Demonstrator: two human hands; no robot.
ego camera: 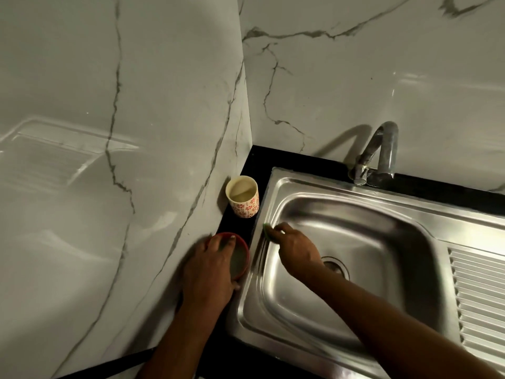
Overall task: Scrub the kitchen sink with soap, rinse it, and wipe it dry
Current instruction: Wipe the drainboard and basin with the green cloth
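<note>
Scrub stage, early. R hand [293, 246] fingers pinch green scrub pad [266, 231] vs far-left inner wall of stainless steel sink [382, 242]. L hand [210, 266] fingers curl over round red bowl [241, 258] on black surface [237, 225]. Chrome tap [379, 157] not running. Rinse, wipe-dry still to do.

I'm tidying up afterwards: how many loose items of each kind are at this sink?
Cups: 1, the patterned cup
Bowls: 1, the red bowl
Scrubbers: 1, the green scrubber
Total: 3
</note>
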